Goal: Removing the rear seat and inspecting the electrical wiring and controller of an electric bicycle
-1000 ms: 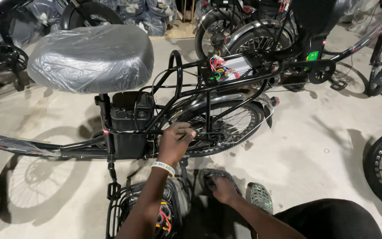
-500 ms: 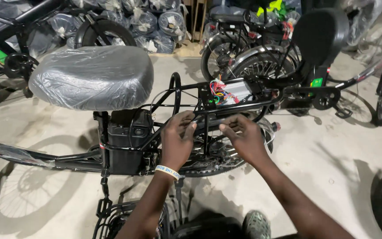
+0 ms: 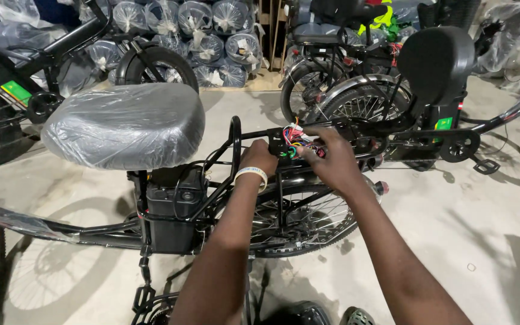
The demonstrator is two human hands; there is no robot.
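A: Status? We have both hands at the wire bundle (image 3: 296, 144) on the rear rack (image 3: 236, 141).

B: Left hand (image 3: 259, 157) grips the rack; right hand (image 3: 332, 161) pinches connectors. Wires loose, untucked, we judge.

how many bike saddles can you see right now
2: a plastic-wrapped saddle left of the left hand, and a black seat upper right, beyond the right hand. Others may be hidden.

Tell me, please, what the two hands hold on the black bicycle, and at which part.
Both hands, left hand and right hand, are on the bundle of coloured wires on the black metal rear rack; fingers hide the exact grip.
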